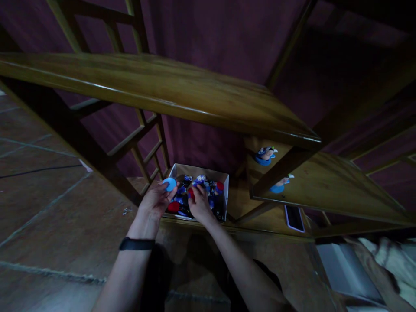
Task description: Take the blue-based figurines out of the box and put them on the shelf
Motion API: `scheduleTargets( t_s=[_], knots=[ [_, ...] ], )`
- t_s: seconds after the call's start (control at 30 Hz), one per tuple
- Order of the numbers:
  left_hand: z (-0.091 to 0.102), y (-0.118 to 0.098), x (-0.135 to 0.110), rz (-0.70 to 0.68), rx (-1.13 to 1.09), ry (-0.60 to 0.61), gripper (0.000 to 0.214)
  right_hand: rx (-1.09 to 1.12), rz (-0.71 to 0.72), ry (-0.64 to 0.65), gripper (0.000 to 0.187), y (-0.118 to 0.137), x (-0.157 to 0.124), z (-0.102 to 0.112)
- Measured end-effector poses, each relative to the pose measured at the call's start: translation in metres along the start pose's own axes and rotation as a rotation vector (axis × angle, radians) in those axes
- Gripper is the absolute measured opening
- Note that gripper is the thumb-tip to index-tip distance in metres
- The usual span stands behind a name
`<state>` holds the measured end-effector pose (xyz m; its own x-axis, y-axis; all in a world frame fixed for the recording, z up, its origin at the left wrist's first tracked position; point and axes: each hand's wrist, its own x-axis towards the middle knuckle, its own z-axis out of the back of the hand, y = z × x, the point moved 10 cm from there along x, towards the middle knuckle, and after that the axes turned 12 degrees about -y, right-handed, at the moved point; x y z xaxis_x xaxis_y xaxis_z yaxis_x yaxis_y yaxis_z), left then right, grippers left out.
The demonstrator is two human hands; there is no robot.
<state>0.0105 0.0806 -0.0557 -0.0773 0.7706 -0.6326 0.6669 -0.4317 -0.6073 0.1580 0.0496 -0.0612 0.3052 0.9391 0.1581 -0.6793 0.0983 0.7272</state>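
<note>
While a pale blue disc (170,184) is pinched between thumb and fingers of the left hand (153,198) at the left rim of an open box (216,174), the right hand (199,204) is lowered among the jumbled pieces (182,190) inside. Its fingers are curled beside a red piece (191,193), touching it or nearly so; whether that piece is gripped cannot be told. Nor can it be told whether anything is joined to the disc's hidden side. The box is set on the low wooden ledge (238,195), beneath an upper shelf (182,86).

As the step in hand is judged to be handling of small pieces in a crowded box, the red piece is best taken by its edge, with neighbours nudged aside rather than pulled along. A straight lift is advised, so that the cardboard wall is not knocked. The disc is best kept clear of the right fingers, with light pressure only. Because the light is dim, each hold is best checked by feel.
</note>
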Motion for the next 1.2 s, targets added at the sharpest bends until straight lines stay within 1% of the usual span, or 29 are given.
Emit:
scheduleTargets(
  t_s=[0.07, 0.13, 0.2, 0.23, 0.27, 0.3, 0.33, 0.37, 0.4, 0.43, 0.47, 0.5, 0.53, 0.6, 0.63, 0.7, 0.77, 0.8, 0.83, 0.87, 0.9, 0.97, 1.03, 1.1, 1.2],
  knots=[
    [-0.001, 0.001, 0.0, 0.012, -0.001, 0.009, 0.015, 0.163, 0.007, 0.058, 0.043, 0.014, -0.003, -0.015],
    [0.0, -0.002, 0.001, -0.007, -0.003, 0.003, 0.017, 0.259, 0.08, 0.149, 0.038, 0.034, -0.01, -0.025],
    [0.002, -0.006, 0.002, -0.026, -0.007, -0.012, 0.018, 0.228, 0.193, 0.16, 0.038, 0.052, -0.018, -0.018],
    [0.003, -0.008, 0.002, -0.028, -0.009, -0.018, 0.017, 0.165, 0.231, 0.144, 0.038, 0.056, -0.021, -0.01],
    [0.004, -0.008, 0.002, -0.023, -0.01, -0.022, 0.017, 0.078, 0.235, 0.121, 0.04, 0.054, -0.022, 0.0],
    [0.004, -0.008, 0.002, -0.013, -0.009, -0.026, 0.017, -0.03, 0.202, 0.096, 0.042, 0.046, -0.022, 0.01],
    [0.004, -0.008, 0.001, -0.005, -0.009, -0.027, 0.016, -0.148, 0.134, 0.074, 0.045, 0.034, -0.02, 0.022],
    [0.004, -0.008, 0.001, -0.002, -0.007, -0.027, 0.016, -0.263, 0.049, 0.067, 0.047, 0.018, -0.02, 0.032],
    [0.004, -0.009, 0.0, -0.004, -0.005, -0.027, 0.016, -0.363, -0.036, 0.09, 0.048, 0.002, -0.021, 0.039],
    [0.004, -0.009, 0.0, -0.009, -0.003, -0.027, 0.016, -0.435, -0.105, 0.14, 0.05, -0.012, -0.023, 0.042],
    [0.004, -0.009, -0.001, -0.012, -0.001, -0.023, 0.016, -0.478, -0.144, 0.201, 0.052, -0.022, -0.026, 0.041],
    [0.003, -0.009, -0.002, -0.012, 0.0, -0.017, 0.016, -0.497, -0.166, 0.248, 0.057, -0.029, -0.029, 0.039],
    [0.003, -0.009, -0.002, -0.01, 0.001, -0.01, 0.017, -0.5, -0.174, 0.268, 0.062, -0.032, -0.031, 0.036],
    [0.0, -0.007, -0.004, -0.006, 0.008, 0.004, 0.018, -0.46, -0.168, 0.233, 0.07, -0.029, -0.034, 0.031],
    [-0.001, -0.007, -0.005, -0.008, 0.014, 0.011, 0.018, -0.409, -0.144, 0.202, 0.07, -0.022, -0.034, 0.028],
    [-0.003, -0.005, -0.005, -0.014, 0.029, 0.018, 0.017, -0.24, -0.032, 0.191, 0.061, -0.001, -0.035, 0.015],
    [-0.005, -0.001, -0.004, -0.002, 0.041, 0.022, 0.016, -0.044, 0.119, 0.246, 0.047, 0.024, -0.035, 0.002],
    [-0.005, 0.001, -0.003, 0.007, 0.042, 0.02, 0.016, 0.02, 0.172, 0.275, 0.041, 0.032, -0.035, -0.001],
    [-0.006, 0.003, -0.003, 0.015, 0.041, 0.02, 0.016, 0.044, 0.195, 0.282, 0.036, 0.035, -0.031, -0.002],
    [-0.007, 0.004, -0.002, 0.022, 0.04, 0.024, 0.016, 0.029, 0.195, 0.26, 0.035, 0.033, -0.024, 0.002],
    [-0.008, 0.006, -0.003, 0.028, 0.039, 0.034, 0.017, -0.023, 0.176, 0.21, 0.035, 0.026, -0.015, 0.009],
    [-0.01, 0.008, -0.004, 0.035, 0.036, 0.053, 0.017, -0.191, 0.137, 0.062, 0.038, 0.008, 0.006, 0.031],
    [-0.013, 0.011, -0.006, 0.053, 0.033, 0.071, 0.017, -0.385, 0.12, -0.007, 0.039, -0.013, 0.022, 0.048],
    [-0.013, 0.015, -0.008, 0.074, 0.032, 0.071, 0.017, -0.536, 0.131, 0.034, 0.034, -0.031, 0.03, 0.05],
    [-0.013, 0.018, -0.01, 0.085, 0.036, 0.064, 0.018, -0.643, 0.175, 0.071, 0.033, -0.046, 0.033, 0.043]
  ],
)
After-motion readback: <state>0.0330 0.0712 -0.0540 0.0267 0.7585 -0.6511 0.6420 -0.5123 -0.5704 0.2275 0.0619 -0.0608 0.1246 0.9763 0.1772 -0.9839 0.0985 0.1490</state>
